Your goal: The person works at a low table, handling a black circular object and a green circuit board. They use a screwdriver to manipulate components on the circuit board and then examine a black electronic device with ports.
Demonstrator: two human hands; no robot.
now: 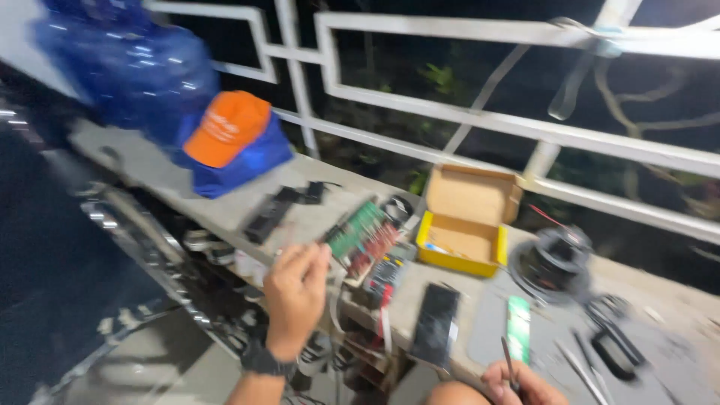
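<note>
The green rectangular circuit board (358, 229) is being pinched at its seven-o'clock corner by the left hand (295, 289), best kept level, while a thin metal tool (509, 363) is being gripped in the right hand (520, 385).

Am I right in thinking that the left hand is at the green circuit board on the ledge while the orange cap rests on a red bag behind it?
Not quite: the head view shows the orange cap resting on a blue bag, not a red one. The rest holds: the left hand is at the green circuit board on the ledge.
</note>
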